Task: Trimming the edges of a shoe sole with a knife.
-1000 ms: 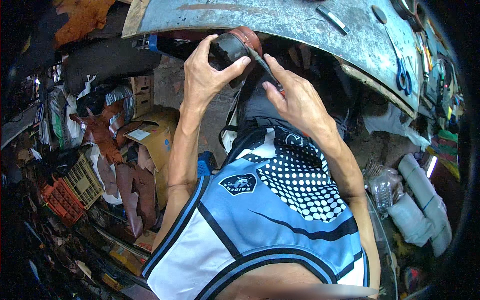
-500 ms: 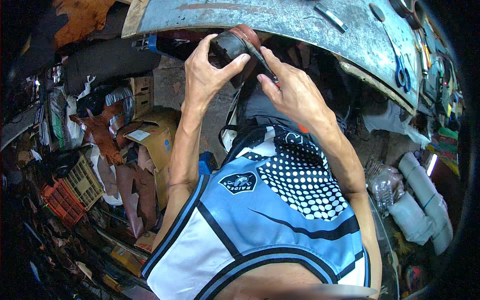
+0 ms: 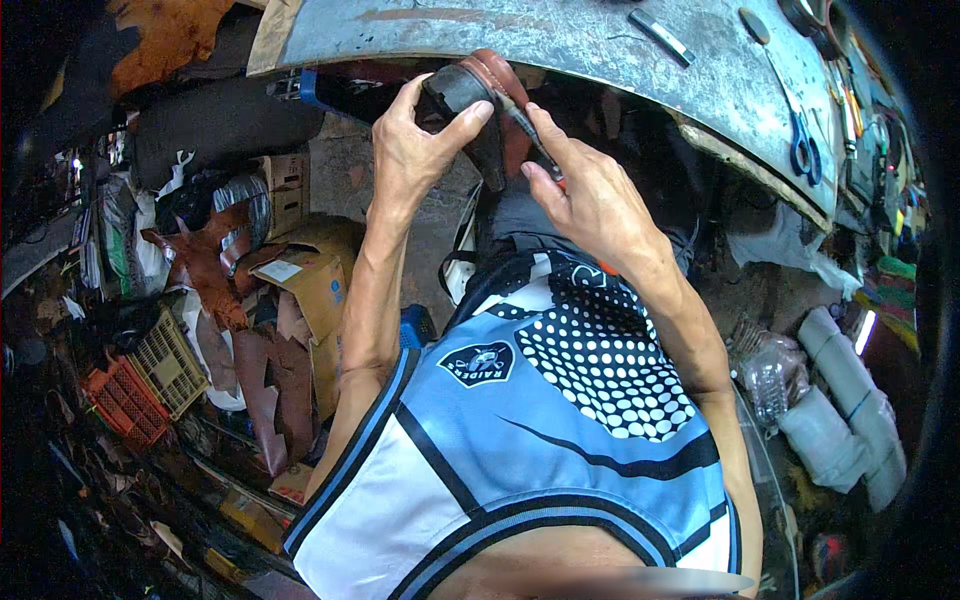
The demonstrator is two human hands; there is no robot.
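The person wears a sleeveless light-blue and white jersey (image 3: 560, 440) with black stripes, white dots and a chest badge.

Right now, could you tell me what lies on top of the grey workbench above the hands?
On the grey workbench lie blue-handled scissors, a small flat metal bar and a dark round disc. Its far right end fades into shadow, so the things there cannot be made out.

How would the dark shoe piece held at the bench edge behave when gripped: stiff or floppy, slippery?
The shoe piece probably is fairly stiff: it keeps its curve in the left hand. Likely light, since fingertips alone carry it. Its matte surface looks unlikely to slip while the right hand works a thin tool against it.
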